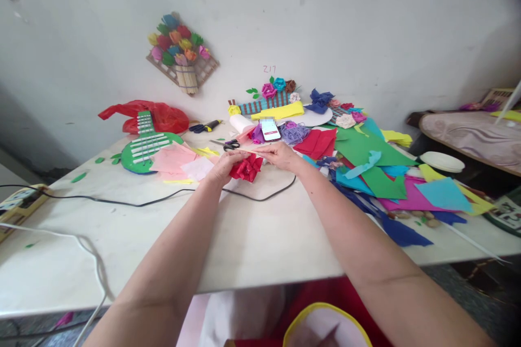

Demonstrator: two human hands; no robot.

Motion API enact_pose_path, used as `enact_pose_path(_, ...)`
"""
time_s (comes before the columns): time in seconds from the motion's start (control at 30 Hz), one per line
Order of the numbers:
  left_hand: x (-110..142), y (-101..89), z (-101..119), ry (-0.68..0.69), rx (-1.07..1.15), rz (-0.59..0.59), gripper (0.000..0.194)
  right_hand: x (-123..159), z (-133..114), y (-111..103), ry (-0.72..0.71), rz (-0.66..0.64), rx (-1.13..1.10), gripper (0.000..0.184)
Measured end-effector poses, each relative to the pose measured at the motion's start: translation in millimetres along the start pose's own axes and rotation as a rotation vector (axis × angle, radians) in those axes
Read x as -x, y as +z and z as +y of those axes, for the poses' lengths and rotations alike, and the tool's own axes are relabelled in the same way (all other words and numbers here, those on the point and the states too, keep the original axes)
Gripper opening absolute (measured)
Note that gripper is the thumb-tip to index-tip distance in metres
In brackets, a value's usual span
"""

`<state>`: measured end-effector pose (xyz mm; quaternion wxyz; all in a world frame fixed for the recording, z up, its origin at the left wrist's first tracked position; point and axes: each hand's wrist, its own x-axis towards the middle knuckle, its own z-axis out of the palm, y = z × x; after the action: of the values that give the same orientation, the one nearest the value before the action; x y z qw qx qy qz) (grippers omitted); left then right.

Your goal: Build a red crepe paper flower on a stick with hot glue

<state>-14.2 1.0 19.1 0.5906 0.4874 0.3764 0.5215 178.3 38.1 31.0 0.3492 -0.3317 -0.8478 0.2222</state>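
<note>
Over the middle of the table, my left hand point(228, 165) is closed on a red crepe-paper flower point(247, 169), its petals facing down and toward me. My right hand point(280, 155) is just to the right, its thumb and fingers pinched on a thin pale stick point(245, 150). The stick's far end reaches the fingers of my left hand, above the flower. Whether it touches the flower is hidden. Scissors with dark handles point(231, 145) lie just behind my left hand. A phone with a lit screen point(270, 130) stands behind my hands.
A black cable point(140, 205) crosses the table below my hands. Pink paper point(173, 158) and a green guitar-shaped craft point(140, 160) lie left. Coloured paper sheets point(354, 146) pile up right, near a white plate point(442, 161). The table's front edge point(268, 286) is close to me.
</note>
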Motion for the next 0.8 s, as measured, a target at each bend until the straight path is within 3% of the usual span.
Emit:
enact_pose_path(0.37, 0, -2.1, -2, 0.002, -0.013, 0.012, 0.020, 0, -5, -2, -0.069, -0.042, 0.134, 0.032)
enact_pose_path(0.47, -1, -3.8, -3, 0.009, -0.031, 0.007, 0.020, 2, -13, -4, -0.061, -0.066, 0.229, 0.040)
enact_pose_path(0.67, -4, -1.0, -3, 0.009, 0.074, 0.103, 0.018, 2, -18, -6, -0.084, -0.109, 0.364, 0.053)
enact_pose_path(0.8, -2, 0.8, -3, 0.027, 0.040, 0.081, 0.021, 1, -15, -7, -0.121, -0.116, 0.429, 0.057)
